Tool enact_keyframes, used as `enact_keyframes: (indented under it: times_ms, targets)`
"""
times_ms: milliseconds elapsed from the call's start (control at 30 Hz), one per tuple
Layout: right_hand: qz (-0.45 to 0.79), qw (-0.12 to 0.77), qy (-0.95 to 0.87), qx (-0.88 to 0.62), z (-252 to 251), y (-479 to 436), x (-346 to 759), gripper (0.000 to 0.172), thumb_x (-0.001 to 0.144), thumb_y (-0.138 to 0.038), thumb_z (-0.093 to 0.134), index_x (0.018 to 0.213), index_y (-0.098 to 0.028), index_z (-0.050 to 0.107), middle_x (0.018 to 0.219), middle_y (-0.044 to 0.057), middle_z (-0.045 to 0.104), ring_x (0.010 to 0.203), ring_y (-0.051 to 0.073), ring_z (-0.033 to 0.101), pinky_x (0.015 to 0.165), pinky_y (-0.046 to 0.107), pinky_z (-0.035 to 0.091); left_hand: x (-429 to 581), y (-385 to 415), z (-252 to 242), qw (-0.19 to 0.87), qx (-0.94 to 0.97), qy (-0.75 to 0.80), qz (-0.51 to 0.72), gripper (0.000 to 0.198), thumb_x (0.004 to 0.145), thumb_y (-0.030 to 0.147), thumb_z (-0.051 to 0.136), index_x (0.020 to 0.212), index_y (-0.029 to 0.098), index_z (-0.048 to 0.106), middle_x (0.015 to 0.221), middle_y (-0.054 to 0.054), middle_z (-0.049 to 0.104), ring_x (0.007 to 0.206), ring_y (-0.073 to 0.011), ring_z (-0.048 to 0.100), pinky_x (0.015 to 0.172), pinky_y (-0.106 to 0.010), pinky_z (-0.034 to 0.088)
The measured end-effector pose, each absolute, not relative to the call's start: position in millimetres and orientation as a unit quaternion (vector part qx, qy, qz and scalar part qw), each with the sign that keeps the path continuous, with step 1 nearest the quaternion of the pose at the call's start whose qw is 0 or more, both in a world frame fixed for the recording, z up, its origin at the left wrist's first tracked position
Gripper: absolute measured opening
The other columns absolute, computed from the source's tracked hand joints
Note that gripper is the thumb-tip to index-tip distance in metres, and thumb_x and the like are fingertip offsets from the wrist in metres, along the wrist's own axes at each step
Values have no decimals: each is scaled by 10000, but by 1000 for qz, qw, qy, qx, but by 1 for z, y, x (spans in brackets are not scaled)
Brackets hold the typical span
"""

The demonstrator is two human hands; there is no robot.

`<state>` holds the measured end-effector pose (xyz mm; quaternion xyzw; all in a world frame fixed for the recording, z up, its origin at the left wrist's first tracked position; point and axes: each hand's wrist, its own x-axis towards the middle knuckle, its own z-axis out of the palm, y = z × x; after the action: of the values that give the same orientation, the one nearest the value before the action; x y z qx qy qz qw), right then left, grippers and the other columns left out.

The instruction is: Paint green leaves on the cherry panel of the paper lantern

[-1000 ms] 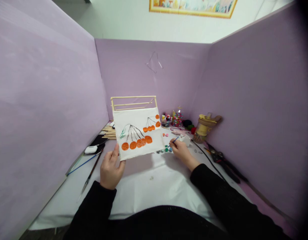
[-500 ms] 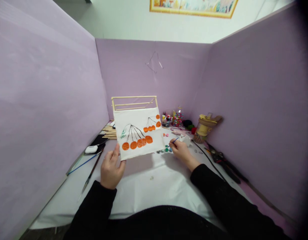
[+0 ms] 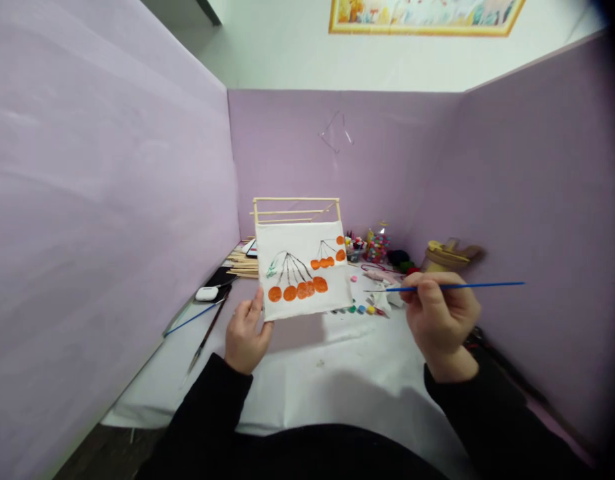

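My left hand [image 3: 247,333] grips the lower left corner of a wooden stick frame [image 3: 297,199] whose front is covered with white cloth [image 3: 307,233]. Painted on the cloth are orange round fruits [image 3: 306,289] on dark stems, with a green leaf at the left. In my right hand [image 3: 440,320] is a thin blue paintbrush [image 3: 487,285], pinched between thumb and fingers. Its tip points left towards the cloth and is apart from it. Small dabs of paint [image 3: 361,309] lie on the table just right of the cloth, in several colours.
To the left lie wooden sticks [image 3: 243,267], a white earphone case [image 3: 206,293], another blue brush [image 3: 192,319] and a dark-handled brush [image 3: 207,333]. A jar of coloured balls [image 3: 378,244] stands at the back. Purple panels [image 3: 297,153] enclose the table on three sides.
My right hand has come up from the paint dabs and moved right and nearer with the paintbrush. My left hand still holds the frame. The whole view has shifted a little.
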<state>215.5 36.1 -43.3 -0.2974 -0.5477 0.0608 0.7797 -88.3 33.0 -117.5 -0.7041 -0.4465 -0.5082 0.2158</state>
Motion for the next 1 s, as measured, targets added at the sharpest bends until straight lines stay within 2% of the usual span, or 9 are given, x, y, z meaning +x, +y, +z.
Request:
enact_keyframes:
  times_ms: [133,233,400,1000]
  targets:
    - [63,707,-651,-270,1,17,164,132,855,-310,589,807,-191,620,695,20,621,562,122,575,519,261,474,-88,32,-120,217,-704,-449,-506,717,816,154,574,1469,232,289,904,-61,559,800,-192,573,737,-312,513]
    - [61,688,-673,-265,11,25,129,142,874,-303,565,802,-187,600,653,3,609,561,114,576,531,245,472,-89,32,-121,215,-702,-456,-503,721,806,143,576,1465,234,298,889,-57,559,797,-191,570,743,-318,516]
    - [94,678,-660,-310,-4,51,83,188,898,-323,522,781,-185,571,578,-18,589,517,101,567,511,215,451,-89,31,-121,207,-708,-454,-500,691,816,160,550,1459,226,305,890,-62,579,791,-191,578,728,-314,522]
    - [104,653,-674,-330,-24,64,69,196,897,-356,534,817,-186,590,616,-2,625,553,109,593,553,219,475,-88,27,-121,174,-711,-465,-499,664,810,165,544,1442,219,349,895,-63,576,797,-196,580,738,-318,516]
